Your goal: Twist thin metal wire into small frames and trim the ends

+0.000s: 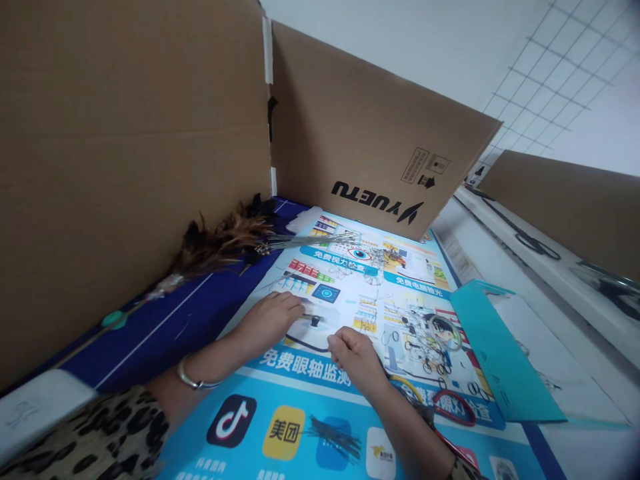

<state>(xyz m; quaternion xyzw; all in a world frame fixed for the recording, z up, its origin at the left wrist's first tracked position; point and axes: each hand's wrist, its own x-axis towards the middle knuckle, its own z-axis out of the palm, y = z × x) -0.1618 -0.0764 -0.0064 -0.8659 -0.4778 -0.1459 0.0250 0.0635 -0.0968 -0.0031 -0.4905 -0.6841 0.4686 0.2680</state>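
Observation:
My left hand (277, 315), with a silver bangle (195, 377) at the wrist, is closed over the middle of the printed blue poster. Its fingertips pinch something thin that I cannot make out. Close by on the right, my right hand (356, 355) is also closed, thumb against curled fingers; what it pinches is too small to name. The two hands are apart. Beyond the right hand spreads a pile of small dark looped wire pieces (433, 343). A bundle of short dark wires (333, 437) lies nearer to me, left of my right forearm.
A bundle of long thin metal wires (320, 239) lies at the back beside brown feathers (220, 237). Red-handled scissors (455, 408) are partly behind my right forearm. A teal folder (505, 353) stands at right. Cardboard panels (360, 133) wall the back and left.

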